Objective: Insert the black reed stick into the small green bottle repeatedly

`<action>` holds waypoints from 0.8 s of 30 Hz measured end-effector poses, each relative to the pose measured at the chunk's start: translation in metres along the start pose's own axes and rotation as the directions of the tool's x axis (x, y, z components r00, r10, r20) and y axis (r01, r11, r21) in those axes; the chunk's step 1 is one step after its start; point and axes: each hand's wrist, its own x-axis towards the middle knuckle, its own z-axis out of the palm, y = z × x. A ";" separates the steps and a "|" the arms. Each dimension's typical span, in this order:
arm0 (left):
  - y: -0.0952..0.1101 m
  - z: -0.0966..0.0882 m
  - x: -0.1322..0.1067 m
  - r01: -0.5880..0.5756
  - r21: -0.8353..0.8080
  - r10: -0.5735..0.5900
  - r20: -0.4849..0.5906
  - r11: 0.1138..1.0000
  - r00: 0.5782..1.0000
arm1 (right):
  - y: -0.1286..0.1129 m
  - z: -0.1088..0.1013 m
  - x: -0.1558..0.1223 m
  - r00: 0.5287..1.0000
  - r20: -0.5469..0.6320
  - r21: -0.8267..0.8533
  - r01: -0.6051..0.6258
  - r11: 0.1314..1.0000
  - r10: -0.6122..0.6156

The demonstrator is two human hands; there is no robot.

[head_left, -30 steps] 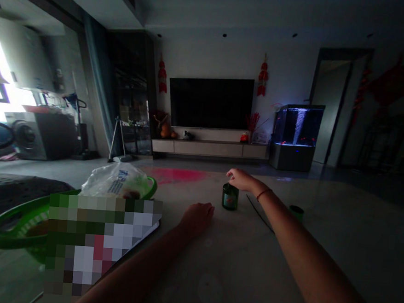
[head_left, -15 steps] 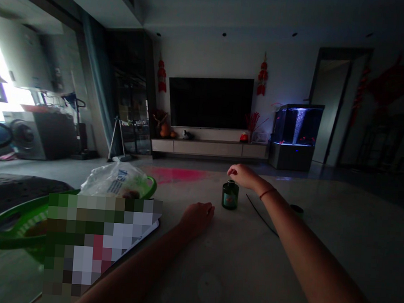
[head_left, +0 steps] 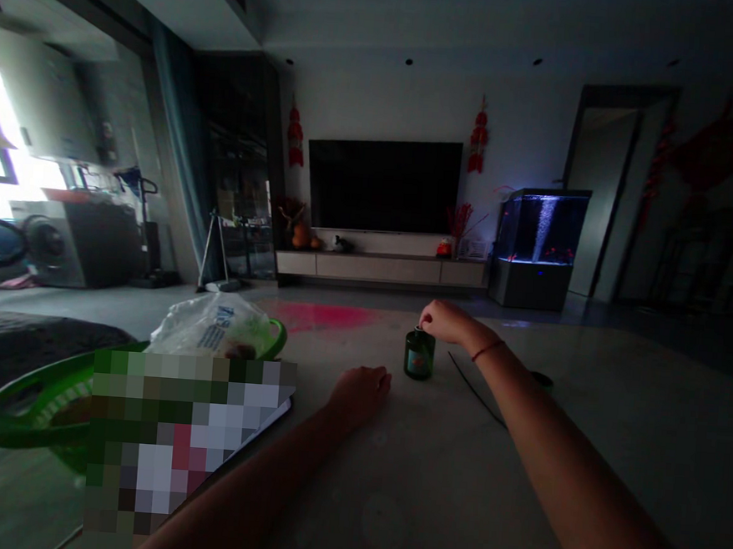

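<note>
A small dark green glass bottle [head_left: 419,358] with a pale label stands upright on the table [head_left: 482,500]. At its mouth, the fingertips of my right hand [head_left: 448,322] are pinched together; what they hold, if anything, is too small to make out. A red cord circles the right wrist. My left hand [head_left: 362,391] rests on the tabletop, left of the bottle and apart from it, with its fingers curled in and nothing visible in them. A thin dark stick [head_left: 475,391] lies to the right of the bottle, partly behind my right forearm.
A green plastic basket [head_left: 1,429] holding a clear plastic bag [head_left: 209,326] stands at the left, partly blurred out. A small dark round object [head_left: 542,378] sits beyond my right forearm. Farther back are a TV [head_left: 382,185] and a lit fish tank [head_left: 540,228].
The fingertips of my right hand have come down slightly, onto the bottle's mouth. My left hand and the bottle stay where they were; the whole view has shifted a little.
</note>
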 end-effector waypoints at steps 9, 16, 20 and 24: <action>0.002 -0.004 -0.001 0.014 -0.013 -0.014 0.011 1.000 1.000 | -0.004 0.006 0.002 0.995 -0.069 -0.061 -0.080 0.995 0.075; 0.003 -0.005 -0.002 0.034 -0.028 -0.034 0.022 0.999 0.999 | -0.005 0.006 0.004 0.987 -0.064 -0.074 -0.151 0.986 0.146; 0.003 -0.004 -0.002 0.029 -0.028 -0.028 0.012 0.999 1.000 | -0.011 0.007 0.006 0.985 -0.061 -0.103 -0.168 0.980 0.162; 0.003 -0.004 -0.002 0.036 -0.026 -0.035 0.015 0.999 0.999 | -0.017 0.008 0.008 0.986 -0.058 -0.116 -0.162 0.980 0.156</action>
